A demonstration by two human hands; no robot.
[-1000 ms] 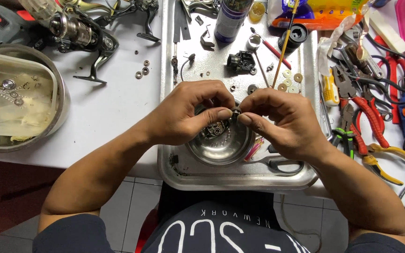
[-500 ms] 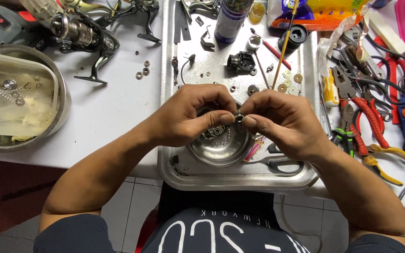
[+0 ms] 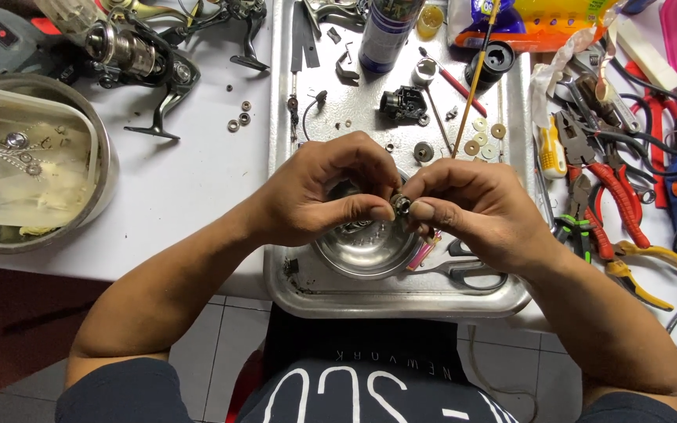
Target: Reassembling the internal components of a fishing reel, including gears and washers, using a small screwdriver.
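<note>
— What are your hands on?

— My left hand [image 3: 319, 196] and right hand [image 3: 475, 207] both pinch one small metal reel part [image 3: 400, 205], fingertips clamped on it from either side.

— Where is it?

— Just above the small steel bowl [image 3: 362, 254] in the metal tray [image 3: 401, 294].

We count two hands, our left hand [image 3: 319, 192] and our right hand [image 3: 471, 207], pinching one small metal part [image 3: 400, 205] between them. At six o'clock from it sits one small steel bowl [image 3: 366, 251] in one metal tray [image 3: 401, 294]. At nine o'clock we see one large round bowl [image 3: 99, 196]. At eleven o'clock lie three small rings [image 3: 240, 120] and one fishing reel [image 3: 139, 59]. At one o'clock are five flat washers [image 3: 483, 137]. At twelve o'clock stands one spray can [image 3: 385, 35].
</note>
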